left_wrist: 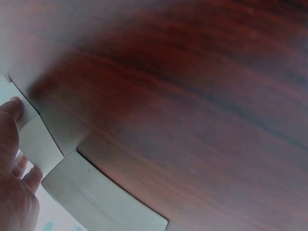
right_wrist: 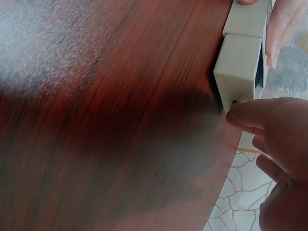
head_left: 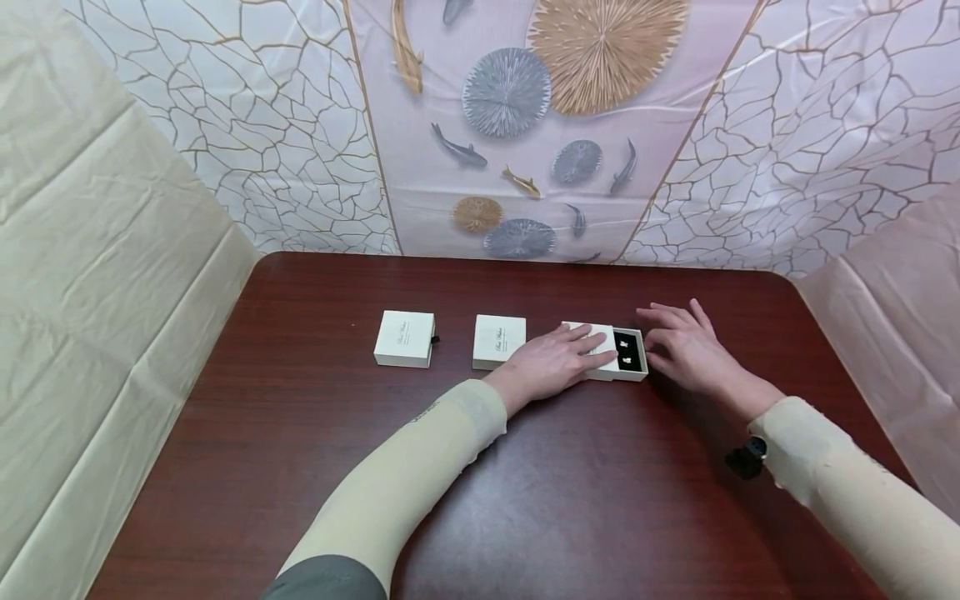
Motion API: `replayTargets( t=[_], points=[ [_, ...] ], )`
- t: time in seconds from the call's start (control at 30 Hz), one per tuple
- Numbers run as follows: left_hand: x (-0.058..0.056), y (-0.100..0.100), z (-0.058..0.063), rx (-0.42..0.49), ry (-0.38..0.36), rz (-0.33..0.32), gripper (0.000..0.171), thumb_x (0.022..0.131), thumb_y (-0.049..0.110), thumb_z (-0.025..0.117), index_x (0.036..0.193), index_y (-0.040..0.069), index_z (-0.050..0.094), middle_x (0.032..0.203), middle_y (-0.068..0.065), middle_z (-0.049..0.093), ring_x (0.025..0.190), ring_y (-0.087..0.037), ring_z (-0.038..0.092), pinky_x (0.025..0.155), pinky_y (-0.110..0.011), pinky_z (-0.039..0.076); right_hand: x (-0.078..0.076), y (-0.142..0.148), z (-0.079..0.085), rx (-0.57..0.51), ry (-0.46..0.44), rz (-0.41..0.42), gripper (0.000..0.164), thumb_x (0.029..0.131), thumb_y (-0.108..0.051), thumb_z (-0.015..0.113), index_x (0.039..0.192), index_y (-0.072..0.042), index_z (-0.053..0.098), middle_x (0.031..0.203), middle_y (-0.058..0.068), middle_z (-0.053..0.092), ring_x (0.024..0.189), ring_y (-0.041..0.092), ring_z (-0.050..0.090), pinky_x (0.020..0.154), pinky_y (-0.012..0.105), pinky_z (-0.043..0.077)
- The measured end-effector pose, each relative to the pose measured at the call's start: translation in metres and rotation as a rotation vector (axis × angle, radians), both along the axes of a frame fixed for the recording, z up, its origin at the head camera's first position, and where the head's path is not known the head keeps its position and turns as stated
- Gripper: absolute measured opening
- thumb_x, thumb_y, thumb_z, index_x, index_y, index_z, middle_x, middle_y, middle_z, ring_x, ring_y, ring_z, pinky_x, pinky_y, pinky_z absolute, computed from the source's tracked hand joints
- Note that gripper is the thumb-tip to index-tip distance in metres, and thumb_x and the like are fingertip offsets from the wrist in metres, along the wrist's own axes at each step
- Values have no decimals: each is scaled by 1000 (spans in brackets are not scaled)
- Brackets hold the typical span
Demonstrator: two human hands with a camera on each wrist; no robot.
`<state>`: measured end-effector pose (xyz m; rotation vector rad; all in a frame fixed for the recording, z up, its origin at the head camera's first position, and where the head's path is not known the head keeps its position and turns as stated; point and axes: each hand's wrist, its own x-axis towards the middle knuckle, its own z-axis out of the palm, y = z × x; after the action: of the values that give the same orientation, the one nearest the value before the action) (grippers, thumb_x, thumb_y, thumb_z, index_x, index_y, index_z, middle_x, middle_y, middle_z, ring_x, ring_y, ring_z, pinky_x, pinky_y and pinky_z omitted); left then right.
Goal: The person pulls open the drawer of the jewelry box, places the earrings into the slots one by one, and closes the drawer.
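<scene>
A white drawer-style jewelry box [head_left: 630, 374] lies on the table with its inner tray pulled partway out to the right. On the tray's black insert [head_left: 622, 343] sit two small shiny pieces that look like earrings. My left hand [head_left: 551, 362] holds the outer sleeve, fingers spread over its top and a digit against its near side. At the tray's right end is my right hand [head_left: 686, 346]; in the right wrist view its thumb and finger [right_wrist: 250, 115] pinch at a small black pull tab [right_wrist: 234, 102], mostly hidden.
Two more white boxes stand to the left: a middle box [head_left: 498, 337] close to my left wrist, and a far-left box [head_left: 405, 337] with a black tab on its right side. A dark red wooden table [head_left: 562, 483] lies beneath, with a patterned cloth [head_left: 517, 192] behind it.
</scene>
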<state>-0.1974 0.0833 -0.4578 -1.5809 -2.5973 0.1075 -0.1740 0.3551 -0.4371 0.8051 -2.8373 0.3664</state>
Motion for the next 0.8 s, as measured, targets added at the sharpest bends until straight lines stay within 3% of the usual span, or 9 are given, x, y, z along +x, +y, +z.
replayTargets(
  t=[0.8],
  points=[
    [0, -1, 1, 5, 16, -5, 52, 115, 30, 51, 165, 32, 43, 170, -2, 41, 159, -25, 36, 127, -43, 36, -7, -23, -3, -23, -4, 51, 20, 83, 0, 83, 78, -15, 69, 143, 24, 63, 140, 49, 48, 119, 81, 16]
  ],
)
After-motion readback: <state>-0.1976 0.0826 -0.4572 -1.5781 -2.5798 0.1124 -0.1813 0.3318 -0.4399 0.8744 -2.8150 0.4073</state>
